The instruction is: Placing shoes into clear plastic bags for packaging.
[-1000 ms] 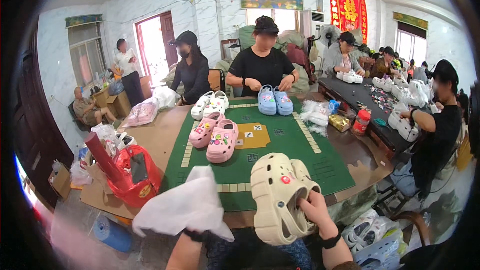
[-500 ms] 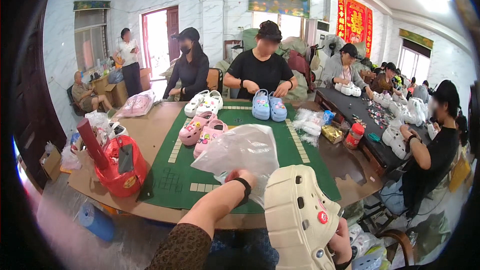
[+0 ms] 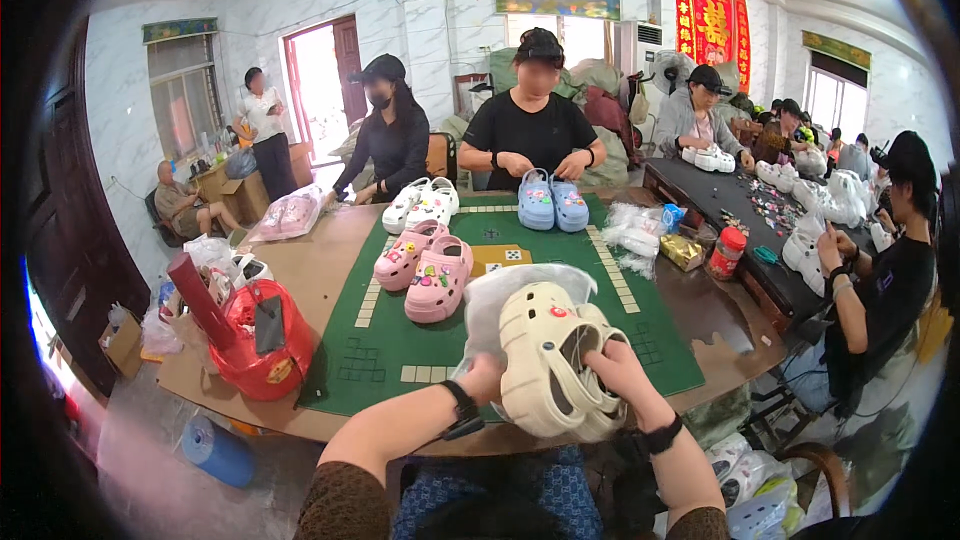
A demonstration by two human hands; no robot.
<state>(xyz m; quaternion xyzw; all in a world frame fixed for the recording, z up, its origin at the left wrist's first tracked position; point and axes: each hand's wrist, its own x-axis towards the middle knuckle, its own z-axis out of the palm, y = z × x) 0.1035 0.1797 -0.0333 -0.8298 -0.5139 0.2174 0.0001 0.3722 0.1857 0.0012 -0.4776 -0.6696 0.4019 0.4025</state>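
A pair of cream clogs [image 3: 540,360] with charms on top is in front of me, over the near edge of the green mat. My right hand [image 3: 612,368] grips the pair at its openings, fingers inside. My left hand [image 3: 482,378] is closed on the edge of a clear plastic bag [image 3: 490,295]. The toes of the clogs lie against the bag, which spreads behind and to the left of them; how far they are inside is hard to tell. Pink clogs [image 3: 438,280] stand just beyond, with white clogs [image 3: 432,202] behind them.
The green mat [image 3: 345,345] covers the table's middle. A red plastic bag [image 3: 265,340] with a phone on it stands at left. Across, a person handles blue clogs [image 3: 552,202]. A red-lidded jar [image 3: 728,252] and plastic packets [image 3: 635,232] stand right. A blue roll [image 3: 218,450] is on the floor.
My right hand has brought the cream clogs up and left, over the mat's near edge, to meet the plastic bag. The bag, held by my left hand, is now partly behind them.
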